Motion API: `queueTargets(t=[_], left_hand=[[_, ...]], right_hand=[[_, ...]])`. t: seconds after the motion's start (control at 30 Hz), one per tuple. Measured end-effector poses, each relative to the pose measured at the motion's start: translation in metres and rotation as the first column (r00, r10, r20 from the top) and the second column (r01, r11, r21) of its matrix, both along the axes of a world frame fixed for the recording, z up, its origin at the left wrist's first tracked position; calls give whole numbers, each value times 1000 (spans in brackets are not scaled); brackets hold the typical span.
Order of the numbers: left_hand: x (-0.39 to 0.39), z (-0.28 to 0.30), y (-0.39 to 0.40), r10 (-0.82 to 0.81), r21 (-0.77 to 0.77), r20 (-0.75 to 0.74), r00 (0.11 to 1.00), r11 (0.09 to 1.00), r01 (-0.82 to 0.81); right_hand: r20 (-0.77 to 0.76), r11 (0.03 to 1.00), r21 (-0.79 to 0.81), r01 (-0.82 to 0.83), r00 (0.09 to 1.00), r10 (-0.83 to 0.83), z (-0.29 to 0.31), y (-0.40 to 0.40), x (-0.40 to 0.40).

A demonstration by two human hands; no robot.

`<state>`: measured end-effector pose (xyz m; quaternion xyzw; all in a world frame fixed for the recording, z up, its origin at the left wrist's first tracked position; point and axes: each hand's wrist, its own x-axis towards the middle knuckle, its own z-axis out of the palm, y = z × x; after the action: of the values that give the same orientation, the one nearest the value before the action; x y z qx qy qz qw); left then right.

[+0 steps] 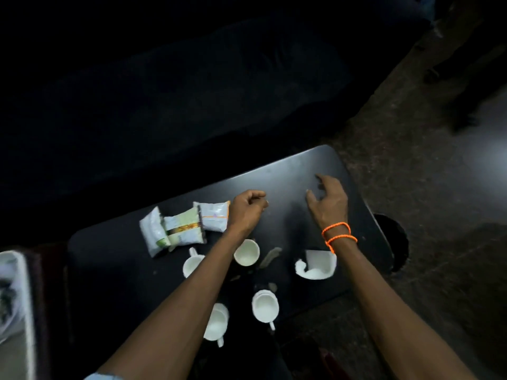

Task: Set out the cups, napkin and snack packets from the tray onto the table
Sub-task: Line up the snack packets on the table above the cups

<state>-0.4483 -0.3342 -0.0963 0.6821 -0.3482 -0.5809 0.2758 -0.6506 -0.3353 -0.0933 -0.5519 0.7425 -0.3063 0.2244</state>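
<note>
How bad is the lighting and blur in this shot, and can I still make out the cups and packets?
Head view: dim, the top half almost black; a soft sheen on the table near its far edge. The cups and packets stand out bright but slightly soft. The left hand and right hand are readable. The tray at the left edge is smeared and curved by the wide-angle lens.

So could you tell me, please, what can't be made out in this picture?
- Tray: cut by the left edge, blurred; contents unclear.
- One cup: partly under the left forearm.
- Left hand: curled; whether it holds anything is hidden.
- Packets: print too small.
- Background: too dark.
</note>
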Motion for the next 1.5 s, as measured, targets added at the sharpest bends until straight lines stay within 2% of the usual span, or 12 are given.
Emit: queueTargets(t=[0.23, 0.4, 0.57, 0.87, 0.97, 1.03, 1.1, 1.2, 1.3, 1.37, 1.43, 1.5], left_hand=[[121, -8, 25, 214, -35, 114, 970, 977, -211], [184, -15, 47, 347, -79, 237, 907, 938, -338], [228, -29, 72, 384, -56, 265, 884, 922, -384], [261, -44, 77, 400, -64, 308, 863, 914, -401], [253, -45, 68, 411, -95, 301, 861, 911, -402], [244, -44, 62, 407, -119, 283, 869, 913, -389], [233, -43, 55, 403, -121, 248, 881, 915, -385], [218, -42, 44, 353, -116, 261, 899, 936, -334], [204, -41, 35, 274, -128, 267, 924, 960, -248], [196, -42, 29, 208, -103, 271, 940, 977, -187], [189, -44, 22, 111, -88, 315, 942, 992, -87], [182, -47, 15, -31, -100, 418, 908, 992, 80]], right_hand=[[15, 833, 338, -439, 887, 461, -14, -27, 150], [-74, 654, 583, -482, 770, 633, -41, -32, 212], [-86, 621, 670, -407, 788, 610, -63, -29, 233], [70, 865, 453, -216, 976, 207, -68, -38, 243], [-256, 945, 194, -262, 917, 306, -61, -44, 231], [-568, 917, 114, -383, 732, 377, -55, -46, 219], [-674, 845, 204, -494, 555, 487, -50, -45, 208], [-336, 638, 499, -586, 548, 766, -42, -42, 202], [99, 530, 570, -628, 693, 714, -35, -43, 199], [142, 622, 506, -598, 769, 623, -38, -48, 193], [48, 747, 433, -504, 841, 540, -44, -53, 184], [-50, 780, 405, -477, 840, 540, -53, -56, 180]])
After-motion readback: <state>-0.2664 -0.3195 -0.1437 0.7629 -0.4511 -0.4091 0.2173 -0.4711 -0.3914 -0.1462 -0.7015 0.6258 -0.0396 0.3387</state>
